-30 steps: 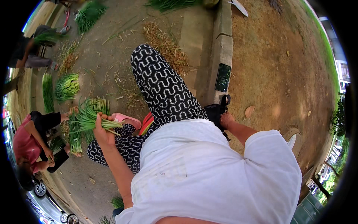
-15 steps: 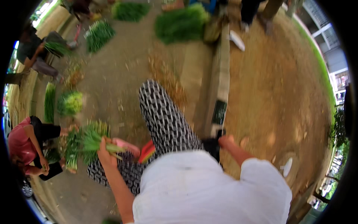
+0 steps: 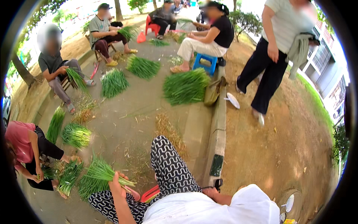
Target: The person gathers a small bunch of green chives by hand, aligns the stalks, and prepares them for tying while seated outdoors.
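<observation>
My left hand [image 3: 118,184] is closed round the pale stem ends of a bunch of garlic chives [image 3: 101,171], whose green leaves spread away to the left. Under and beside that bunch lies a heap of more chives [image 3: 87,186] on the ground. My right hand [image 3: 212,192] is down by my right hip with fingers curled, next to a small black object [image 3: 218,183]; what it grips is partly hidden. Between my patterned trouser legs [image 3: 169,170] show a red striped item [image 3: 150,194] and a pink shoe [image 3: 132,193].
A person in pink [image 3: 22,140] bends beside a chive bundle [image 3: 71,175] at left. More chive piles [image 3: 186,86] and seated people are farther off. A kerb [image 3: 217,149] runs along my right; a person [image 3: 266,63] stands on the dirt beyond, near a white fan-like object [image 3: 233,100].
The view has tilted up, bringing the seated people and the standing person into sight. My left hand keeps the chives. My right hand has drawn in toward my hip.
</observation>
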{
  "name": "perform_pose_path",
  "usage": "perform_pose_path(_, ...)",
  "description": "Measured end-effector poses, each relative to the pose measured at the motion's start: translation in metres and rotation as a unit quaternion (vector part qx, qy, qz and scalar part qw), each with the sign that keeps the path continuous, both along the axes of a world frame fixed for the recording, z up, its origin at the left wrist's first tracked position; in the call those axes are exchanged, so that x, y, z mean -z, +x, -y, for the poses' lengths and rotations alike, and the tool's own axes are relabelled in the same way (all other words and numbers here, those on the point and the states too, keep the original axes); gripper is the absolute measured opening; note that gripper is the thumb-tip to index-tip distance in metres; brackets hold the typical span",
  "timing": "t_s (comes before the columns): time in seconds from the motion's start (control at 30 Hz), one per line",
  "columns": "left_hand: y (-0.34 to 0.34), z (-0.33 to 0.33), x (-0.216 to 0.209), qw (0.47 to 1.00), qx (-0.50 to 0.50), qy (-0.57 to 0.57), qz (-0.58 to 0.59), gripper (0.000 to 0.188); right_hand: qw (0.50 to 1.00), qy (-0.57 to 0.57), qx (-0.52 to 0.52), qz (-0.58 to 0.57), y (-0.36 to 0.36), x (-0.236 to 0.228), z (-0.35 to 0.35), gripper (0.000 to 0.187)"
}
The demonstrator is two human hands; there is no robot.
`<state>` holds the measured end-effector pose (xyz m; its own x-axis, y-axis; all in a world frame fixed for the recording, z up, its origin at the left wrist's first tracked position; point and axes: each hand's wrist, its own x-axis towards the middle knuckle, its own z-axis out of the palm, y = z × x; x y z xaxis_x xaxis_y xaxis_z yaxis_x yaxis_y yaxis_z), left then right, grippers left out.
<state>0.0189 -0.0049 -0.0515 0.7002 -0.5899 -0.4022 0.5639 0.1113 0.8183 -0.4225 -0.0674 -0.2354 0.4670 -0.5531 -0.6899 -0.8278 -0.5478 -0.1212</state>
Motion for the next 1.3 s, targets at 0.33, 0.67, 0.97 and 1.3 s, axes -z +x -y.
perform_pose_path(0.33,0.007,0.015,-0.021,0.993,0.001,-0.118,-0.008,0.017,0.903,-0.214,0.135,0.348,0.111,-0.123,0.105,0.034)
perform_pose_path(0.67,-0.014,0.030,-0.059,0.976,0.054,-0.205,-0.045,0.019,0.766,-0.022,0.039,0.641,0.258,-0.226,0.080,0.031)
perform_pose_path(0.97,-0.023,0.018,-0.048,0.973,0.080,-0.205,-0.061,0.024,0.786,0.262,0.028,0.560,0.287,-0.225,0.055,0.023)
perform_pose_path(1.3,-0.034,0.021,-0.043,0.971,0.065,-0.217,-0.080,0.027,0.679,0.469,0.274,0.494,0.279,-0.212,0.048,0.030)
